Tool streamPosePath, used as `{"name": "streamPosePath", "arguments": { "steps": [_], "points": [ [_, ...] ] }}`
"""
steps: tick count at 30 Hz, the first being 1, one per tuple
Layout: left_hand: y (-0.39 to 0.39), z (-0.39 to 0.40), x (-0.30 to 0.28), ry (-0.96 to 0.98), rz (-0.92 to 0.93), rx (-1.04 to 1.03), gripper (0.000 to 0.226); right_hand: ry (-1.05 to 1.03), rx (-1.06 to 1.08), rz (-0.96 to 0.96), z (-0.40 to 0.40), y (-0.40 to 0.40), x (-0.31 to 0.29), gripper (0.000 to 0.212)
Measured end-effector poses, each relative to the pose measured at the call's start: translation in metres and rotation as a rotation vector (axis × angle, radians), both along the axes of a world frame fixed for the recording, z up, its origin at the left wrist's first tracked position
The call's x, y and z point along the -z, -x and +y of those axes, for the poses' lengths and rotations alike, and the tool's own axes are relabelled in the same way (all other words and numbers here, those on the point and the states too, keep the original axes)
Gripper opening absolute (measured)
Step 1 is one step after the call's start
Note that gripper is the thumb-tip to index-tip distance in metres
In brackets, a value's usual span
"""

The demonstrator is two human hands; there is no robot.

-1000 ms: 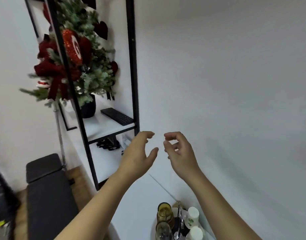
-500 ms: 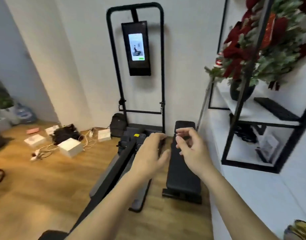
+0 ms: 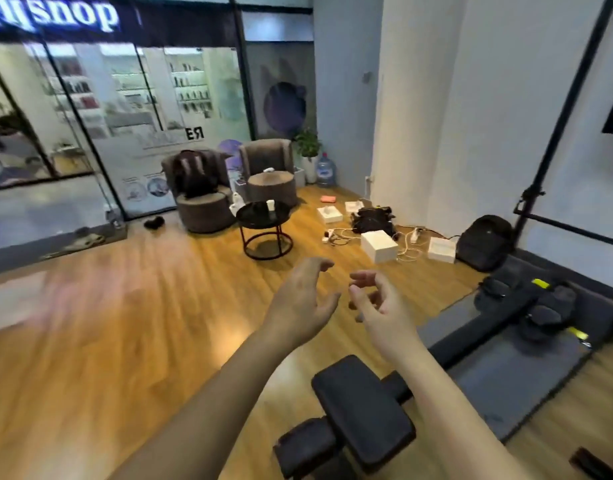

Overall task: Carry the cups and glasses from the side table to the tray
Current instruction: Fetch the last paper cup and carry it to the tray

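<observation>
While both arms reach forward over the wooden floor [image 3: 132,334], the left hand [image 3: 303,306] is spread and empty, and the right hand [image 3: 381,306] is loosely curled, holding nothing. A white cup [image 3: 270,204] stands on the round black side table [image 3: 263,216], well ahead. Two armchairs [image 3: 201,192] sit behind it. A padded black bench [image 3: 360,410] lies below the forearms; boxes [image 3: 379,244] and cables [image 3: 407,242] clutter the floor to the right.

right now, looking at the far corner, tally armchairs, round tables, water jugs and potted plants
armchairs: 2
round black table: 1
water jug: 1
potted plant: 1
total: 5
</observation>
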State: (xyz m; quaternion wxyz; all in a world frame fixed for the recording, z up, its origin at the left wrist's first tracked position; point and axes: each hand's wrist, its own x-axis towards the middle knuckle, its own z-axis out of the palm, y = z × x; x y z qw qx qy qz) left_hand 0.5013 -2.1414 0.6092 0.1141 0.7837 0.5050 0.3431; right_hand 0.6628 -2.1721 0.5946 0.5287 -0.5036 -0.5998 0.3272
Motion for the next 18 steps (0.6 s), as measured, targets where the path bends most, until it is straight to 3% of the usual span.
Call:
{"name": "streamPosePath", "arguments": {
  "steps": [9, 18],
  "points": [
    [0.205, 0.043, 0.021, 0.082, -0.078, -0.265, 0.048, -0.051, -0.141, -0.007, 0.105, 0.223, -0.004, 0.023],
    [0.316, 0.177, 0.052, 0.127, -0.127, -0.368, 0.055, -0.053, -0.173, -0.055, 0.249, 0.335, 0.021, 0.024]
  ]
}}
